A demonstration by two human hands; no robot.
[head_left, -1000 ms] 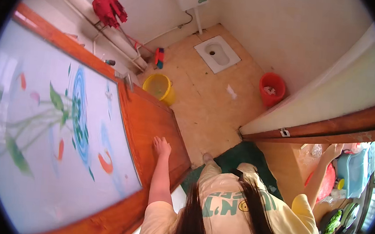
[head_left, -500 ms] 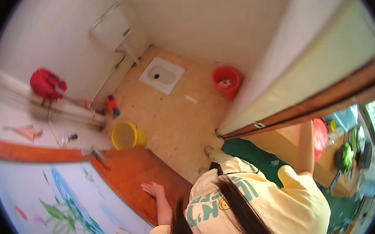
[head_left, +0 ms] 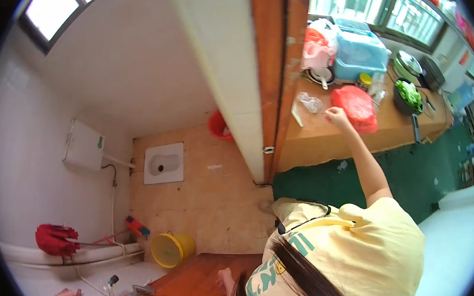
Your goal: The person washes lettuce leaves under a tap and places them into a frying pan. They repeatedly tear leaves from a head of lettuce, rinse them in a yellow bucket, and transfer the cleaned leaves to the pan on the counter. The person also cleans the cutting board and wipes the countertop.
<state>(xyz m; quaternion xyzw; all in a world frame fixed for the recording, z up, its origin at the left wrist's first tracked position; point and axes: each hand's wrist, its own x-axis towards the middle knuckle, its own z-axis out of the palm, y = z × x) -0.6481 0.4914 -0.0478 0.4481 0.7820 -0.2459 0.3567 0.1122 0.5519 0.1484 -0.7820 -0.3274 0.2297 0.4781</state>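
Observation:
My left hand rests against the brown wooden door, its fingers stretched out flat; the forearm is partly hidden by hair and the yellow shirt. Through the doorway on the right, my right arm reaches to a counter. There my right hand is closed with fingers pressed together, and what they hold, if anything, is too small to tell. Just beside that hand lies a red plastic bag. A crumpled clear plastic bag is close to its fingertips, and a white strip lies left of it.
The door frame stands between bathroom and counter. Behind the bags are a blue container and a black pan of greens, its handle past the counter edge. A yellow bucket, red mop and squat toilet are inside.
My view has swung right, bringing the counter into full sight. My right hand, earlier hidden behind the door frame, now shows beside the red bag. My left hand is still on the door.

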